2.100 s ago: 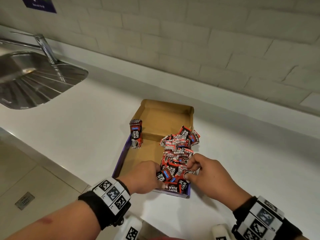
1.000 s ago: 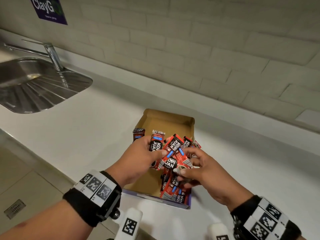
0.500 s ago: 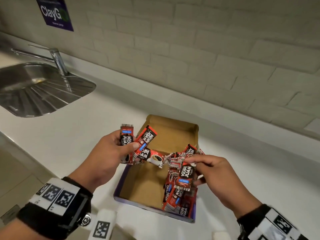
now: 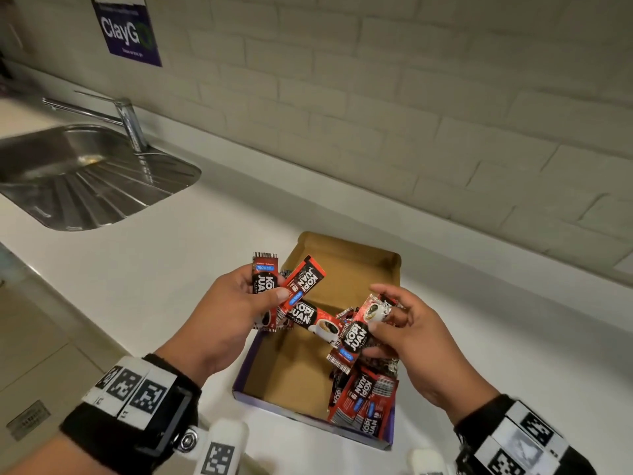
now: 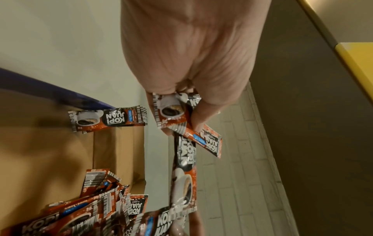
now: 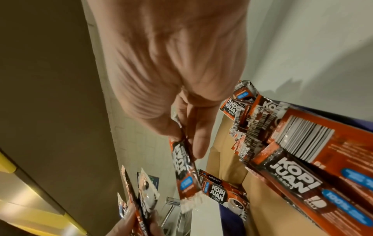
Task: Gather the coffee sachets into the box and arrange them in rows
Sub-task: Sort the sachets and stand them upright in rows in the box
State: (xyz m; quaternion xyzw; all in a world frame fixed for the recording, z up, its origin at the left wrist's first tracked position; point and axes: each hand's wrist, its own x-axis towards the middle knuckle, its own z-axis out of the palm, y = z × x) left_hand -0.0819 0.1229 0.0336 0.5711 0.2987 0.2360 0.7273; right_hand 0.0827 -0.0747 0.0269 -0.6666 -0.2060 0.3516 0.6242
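Now left hand [image 4: 236, 303] gripping a fan of sachets [image 4: 298, 296] above the box [image 4: 346, 255], right hand [image 4: 407, 337] pinching one sachet [image 4: 356, 337], loose pile [image 4: 364, 402] along the box's right edge, white surface [image 4: 171, 269].

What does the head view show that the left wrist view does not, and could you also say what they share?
Only the head view shows the sink, the tap, the purple wall sign and the right hand pinching one sachet. Only the left wrist view shows a lone sachet lying by the box's far left wall, plus yellow edging. Both show the left hand gripping a fan of sachets above the box, with a loose heap inside.
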